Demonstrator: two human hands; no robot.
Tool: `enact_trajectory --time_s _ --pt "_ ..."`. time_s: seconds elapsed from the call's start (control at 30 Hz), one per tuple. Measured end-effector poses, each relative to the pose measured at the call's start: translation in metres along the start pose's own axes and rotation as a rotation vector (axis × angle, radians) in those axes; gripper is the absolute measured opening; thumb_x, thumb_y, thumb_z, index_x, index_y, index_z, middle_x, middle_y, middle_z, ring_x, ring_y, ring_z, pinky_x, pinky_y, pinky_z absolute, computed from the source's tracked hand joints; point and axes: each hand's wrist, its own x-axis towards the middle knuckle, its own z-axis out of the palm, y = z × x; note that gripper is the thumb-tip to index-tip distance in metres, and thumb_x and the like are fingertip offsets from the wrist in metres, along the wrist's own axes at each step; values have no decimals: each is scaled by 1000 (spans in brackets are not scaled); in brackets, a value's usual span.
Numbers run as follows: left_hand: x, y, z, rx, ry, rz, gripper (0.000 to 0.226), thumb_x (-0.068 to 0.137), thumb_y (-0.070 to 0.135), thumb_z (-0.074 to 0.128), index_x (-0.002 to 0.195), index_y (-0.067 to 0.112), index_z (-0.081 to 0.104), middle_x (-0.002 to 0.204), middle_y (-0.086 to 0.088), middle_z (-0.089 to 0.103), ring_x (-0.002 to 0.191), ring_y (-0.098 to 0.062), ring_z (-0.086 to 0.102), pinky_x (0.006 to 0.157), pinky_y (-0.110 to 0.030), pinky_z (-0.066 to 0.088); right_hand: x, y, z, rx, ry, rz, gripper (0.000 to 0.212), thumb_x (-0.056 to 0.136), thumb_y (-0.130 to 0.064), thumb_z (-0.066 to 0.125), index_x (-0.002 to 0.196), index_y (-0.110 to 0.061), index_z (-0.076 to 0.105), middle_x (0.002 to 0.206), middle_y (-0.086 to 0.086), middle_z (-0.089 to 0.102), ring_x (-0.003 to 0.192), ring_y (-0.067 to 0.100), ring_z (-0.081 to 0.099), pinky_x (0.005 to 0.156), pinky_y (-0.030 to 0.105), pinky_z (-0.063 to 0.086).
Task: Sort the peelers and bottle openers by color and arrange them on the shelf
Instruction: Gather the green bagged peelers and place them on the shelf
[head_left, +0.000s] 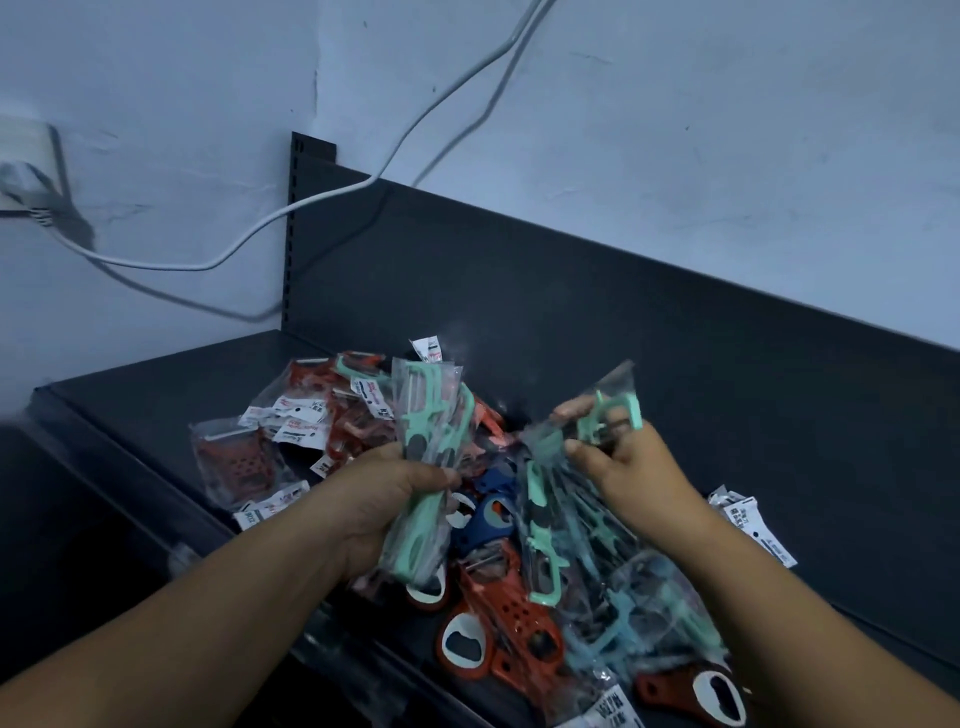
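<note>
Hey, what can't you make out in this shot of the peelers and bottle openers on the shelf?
Head view only:
- How many mint peelers the left hand grips: overlapping packaging and the hand hide the count.
- Blue bottle openers: mostly covered by mint peelers.
- White label print: too small and blurred.
- Right hand holding a mint peeler: motion blur smears it.
- Bottom-centre bag: cut off by the frame edge.

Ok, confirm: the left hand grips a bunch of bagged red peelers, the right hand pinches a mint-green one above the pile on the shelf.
In the head view the bunch of bagged peelers in the left hand is mint-green, not red. The right hand does pinch a mint-green one above the pile on the shelf.
</note>
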Motion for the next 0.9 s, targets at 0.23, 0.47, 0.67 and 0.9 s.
enact_trajectory --time_s 0.23,0.47,0.67,0.9 --pt "0 -6 23 -73 -63 44 21 91 0 55 109 5 63 87 -16 72 66 -25 69 51 -29 53 -2 -25 32 429 -95 318 22 86 -12 69 77 -8 49 49 3 53 38 11 45 37 20 32" --pt "-5 -10 27 -191 -190 25 29 80 18 64 105 3 68 89 -19 72 68 -27 71 52 -29 55 -8 -30 47 605 -212 457 21 99 -25 51 94 -6 58 65 8 64 53 17 63 50 23 55" --pt "-4 -14 24 -7 -23 41 22 82 -7 63 102 4 61 66 -11 68 53 -22 65 46 -27 51 -10 1 17 65 -218 208 28 95 7 43 97 -11 64 87 3 63 73 12 63 64 22 53" --pt "1 -14 22 -20 29 40 27 81 -9 62 107 0 60 72 -14 67 49 -20 64 43 -23 50 -22 45 14 -702 -489 -107 76 75 14 50 129 -40 54 143 -16 35 134 8 23 112 19 20"
